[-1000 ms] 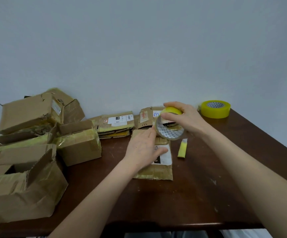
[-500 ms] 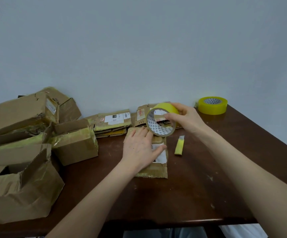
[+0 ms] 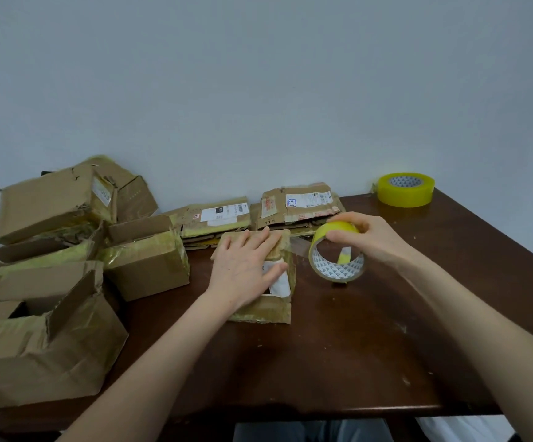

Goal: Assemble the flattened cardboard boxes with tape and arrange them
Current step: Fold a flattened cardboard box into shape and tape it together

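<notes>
A small cardboard box (image 3: pixel 266 309) with a white label lies in the middle of the dark table (image 3: pixel 338 362). My left hand (image 3: pixel 247 266) rests flat on top of it, fingers spread. To its right, my right hand (image 3: pixel 367 239) grips a roll of yellow tape (image 3: pixel 335 253) from above, held upright just over the table. A clear strip of tape stretches from the roll toward the box's far edge. Two stacks of flattened boxes (image 3: pixel 297 207) (image 3: pixel 214 220) lie against the wall behind.
Several assembled, crumpled boxes (image 3: pixel 51 342) (image 3: pixel 147 266) (image 3: pixel 54 202) crowd the table's left side. A second yellow tape roll (image 3: pixel 405 189) stands at the back right corner. A small yellow object shows through the held roll's core. The table's front edge is near my lap.
My right hand has carried the tape roll from above the box's far end rightward and down, drawing out tape. The left hand stays pressed on the box.
</notes>
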